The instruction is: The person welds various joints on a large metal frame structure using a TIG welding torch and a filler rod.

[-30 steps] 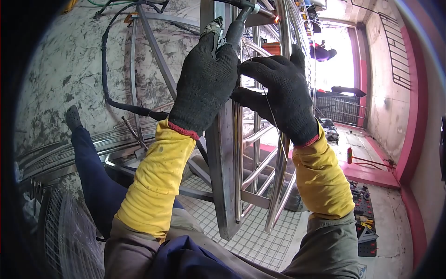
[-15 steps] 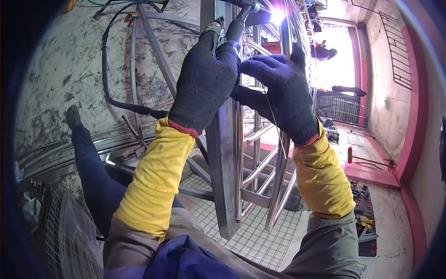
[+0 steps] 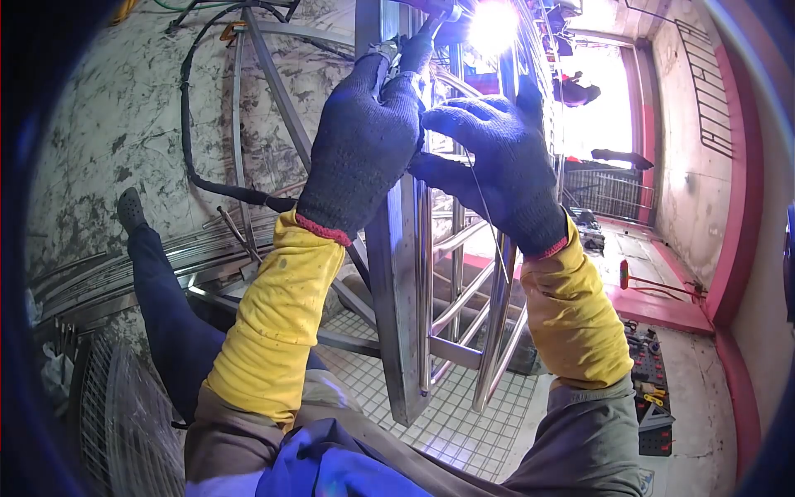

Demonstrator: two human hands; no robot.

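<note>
My left hand [image 3: 362,153], in a dark knit glove, is wrapped round the handle of a welding torch [image 3: 418,51] above the metal frame. A bright arc [image 3: 493,29] glows just right of the torch tip and hides the metal there. My right hand [image 3: 501,166], gloved alike, has its thumb and fingers around a thin rod [image 3: 482,195] that slants down past the palm; its fingers curve toward my left hand. Below both hands stands the metal frame [image 3: 396,315], with a broad flat bar and shiny round tubes [image 3: 497,331].
A black cable [image 3: 187,124] loops at the left. Metal lengths [image 3: 124,273] lie on the floor near a leg with a grey shoe [image 3: 130,209]. A tool tray [image 3: 654,389] sits at the lower right. Dark railings [image 3: 609,195] stand near the bright doorway.
The arc looks larger and brighter, and bluish light falls on my gloves and clothing. My left hand has shifted very slightly left.
</note>
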